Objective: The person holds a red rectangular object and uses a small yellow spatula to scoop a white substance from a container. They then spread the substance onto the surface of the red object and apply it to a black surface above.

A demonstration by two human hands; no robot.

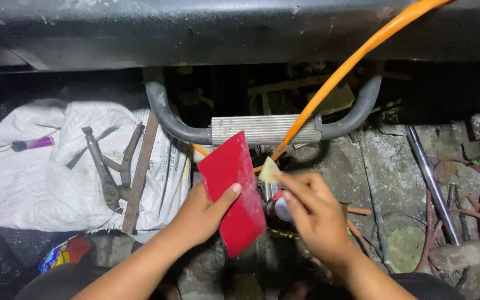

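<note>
My left hand (201,214) grips a flat red plastic piece (233,191), thumb across its face, held tilted over the floor. My right hand (312,211) pinches a small pale yellowish scrap (268,170) between its fingertips, right beside the red piece's upper edge. Under the right hand lies a small round can with a red and white top (280,208), partly hidden. An orange hose (351,64) runs from the top right down toward my fingertips.
A ribbed grey metal bar with curved black pipe ends (262,129) lies behind the hands. A white sack (45,166) at left carries large pliers (109,166), a flat iron strip and a purple lighter (34,144). Rusty rods and a steel tube (434,183) lie at right.
</note>
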